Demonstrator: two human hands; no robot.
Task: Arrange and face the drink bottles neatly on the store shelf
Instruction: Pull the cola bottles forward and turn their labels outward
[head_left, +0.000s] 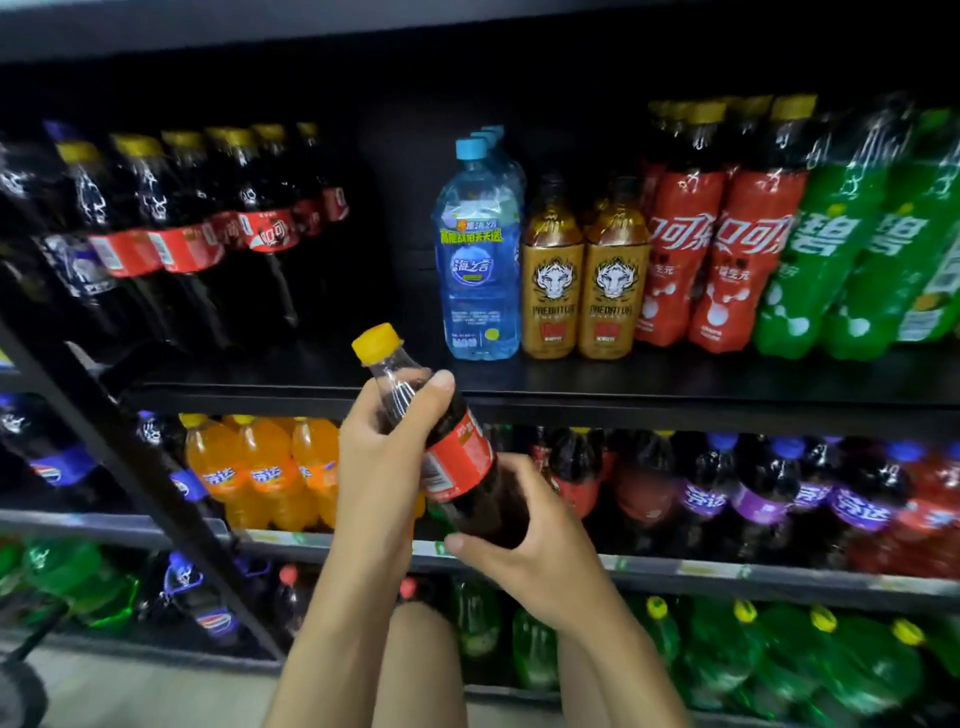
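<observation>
Yellow-capped cola bottle (453, 453) tilts in mid-air before the black shelf (675, 387) — left hand (382, 457) curled round its shoulder, right hand (543, 545) wrapped round its base, fingers clamped tight.

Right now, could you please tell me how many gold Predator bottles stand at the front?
2: the left Predator bottle beside the blue water bottle, the right Predator bottle beside the red cola bottles. More may be hidden behind.
</observation>
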